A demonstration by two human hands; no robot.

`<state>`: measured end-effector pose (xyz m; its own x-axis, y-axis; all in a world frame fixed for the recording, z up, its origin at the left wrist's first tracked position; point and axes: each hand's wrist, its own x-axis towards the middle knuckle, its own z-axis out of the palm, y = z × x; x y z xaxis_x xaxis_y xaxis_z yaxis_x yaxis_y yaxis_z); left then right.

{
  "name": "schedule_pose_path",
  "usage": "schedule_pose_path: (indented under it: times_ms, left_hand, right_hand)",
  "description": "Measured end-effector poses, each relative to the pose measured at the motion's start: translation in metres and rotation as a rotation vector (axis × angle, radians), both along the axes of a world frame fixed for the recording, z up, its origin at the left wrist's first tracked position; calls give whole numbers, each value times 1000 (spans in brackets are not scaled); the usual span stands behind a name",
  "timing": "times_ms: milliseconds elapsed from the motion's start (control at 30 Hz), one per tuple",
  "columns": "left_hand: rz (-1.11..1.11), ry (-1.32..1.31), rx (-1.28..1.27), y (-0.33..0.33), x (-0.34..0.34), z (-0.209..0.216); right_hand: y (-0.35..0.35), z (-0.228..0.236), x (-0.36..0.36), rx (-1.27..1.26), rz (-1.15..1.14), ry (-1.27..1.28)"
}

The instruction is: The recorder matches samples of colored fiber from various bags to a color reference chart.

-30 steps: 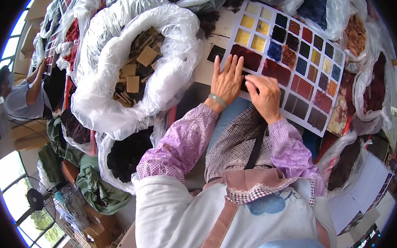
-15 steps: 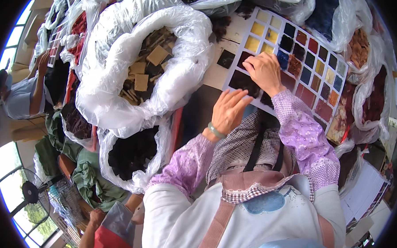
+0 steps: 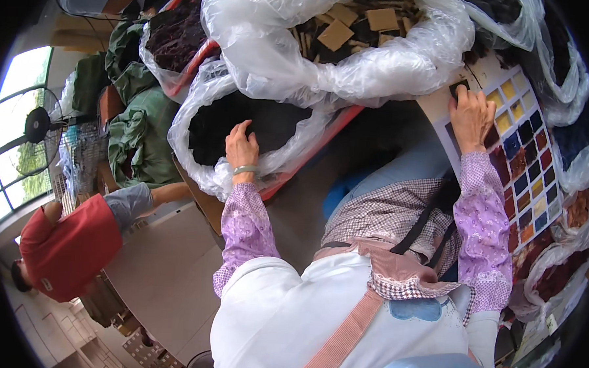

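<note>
My left hand (image 3: 241, 149) reaches over the rim of a clear plastic bag (image 3: 196, 170) filled with dark, almost black pieces (image 3: 211, 124); its fingers are spread and hold nothing that I can see. My right hand (image 3: 471, 116) lies flat on a white sample card (image 3: 436, 101) covered with small coloured squares, its fingertips on a dark square (image 3: 459, 87) near the card's top edge. Yellow, blue and dark red squares (image 3: 528, 164) run along the card to the right of that hand.
A large clear bag (image 3: 392, 57) of tan and brown pieces sits at the top. Another bag of dark maroon pieces (image 3: 173, 31) lies at upper left beside green cloth (image 3: 129, 140). A person in a red top (image 3: 71, 246) bends at lower left. More bags crowd the right edge.
My left hand left the sample card and swung left to the bag of dark pieces. My view turned left. My right hand stayed on the card.
</note>
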<state>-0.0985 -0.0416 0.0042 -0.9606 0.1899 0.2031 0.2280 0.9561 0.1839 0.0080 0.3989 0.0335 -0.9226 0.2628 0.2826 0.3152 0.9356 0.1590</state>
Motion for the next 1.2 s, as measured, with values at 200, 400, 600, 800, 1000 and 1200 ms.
schedule_pose_path:
  times_ms: [200,400,600,800,1000,1200]
  left_hand:
    - [-14,-134,-196,37,-36,-31]
    - [-58,54,-9,74,-49,-25]
    - [2,363,435,116,-22,66]
    - [-582,-87,850,304,22,85]
    - [-931,-462,771,488,-13,46]
    - [-976,-509,542,560,-42,28]
  right_hand:
    - [11,8,3,19,-69,-14]
    - [44,6,-6,52,-111,134]
    - [125,26,14,-188,-395,518]
    - [210,-5,59,-797,-601,510]
    - [209,-29,33,-978,-617,447]
    - [224,-30,33,-1067,-672,705]
